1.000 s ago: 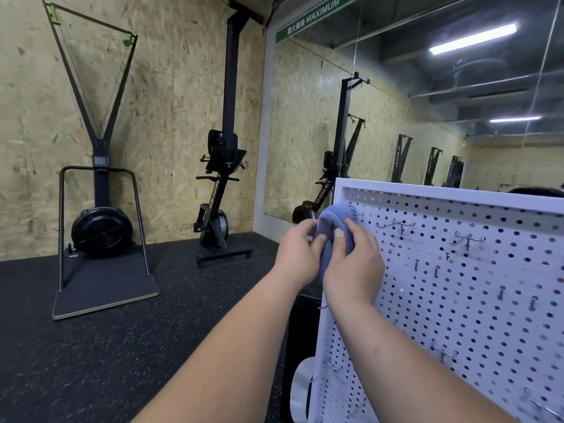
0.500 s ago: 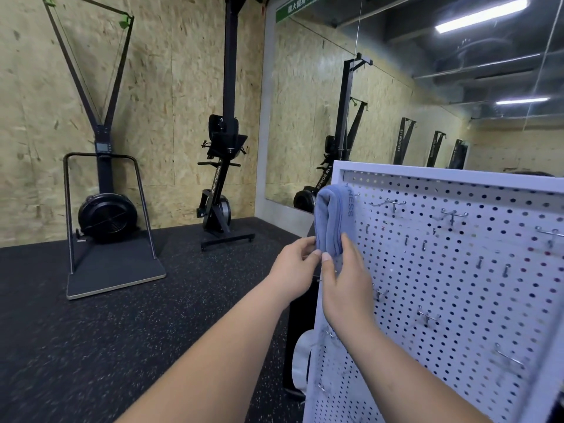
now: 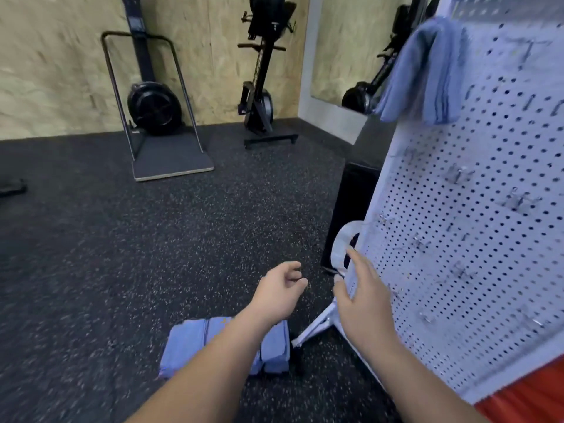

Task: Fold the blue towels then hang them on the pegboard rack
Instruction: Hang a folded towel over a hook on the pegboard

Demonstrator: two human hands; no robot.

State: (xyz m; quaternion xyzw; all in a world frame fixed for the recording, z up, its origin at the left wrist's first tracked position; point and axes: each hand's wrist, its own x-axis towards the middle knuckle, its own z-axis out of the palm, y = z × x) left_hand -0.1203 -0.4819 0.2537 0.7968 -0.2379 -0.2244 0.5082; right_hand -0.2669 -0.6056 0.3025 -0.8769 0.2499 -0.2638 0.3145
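Left hand (image 3: 279,293), right hand (image 3: 363,303) dropped from hung towel (image 3: 424,71) toward open floor (image 3: 152,254).

One blue towel (image 3: 424,71) draped over pegboard rack (image 3: 488,239), upper left corner. More folded towels (image 3: 189,343) stacked on dark floor (image 3: 122,254) by rack's foot. Left hand (image 3: 279,293) above them, fingers loosely curled, empty. Right hand (image 3: 363,303), fingers spread at rack's left edge; contact unclear.
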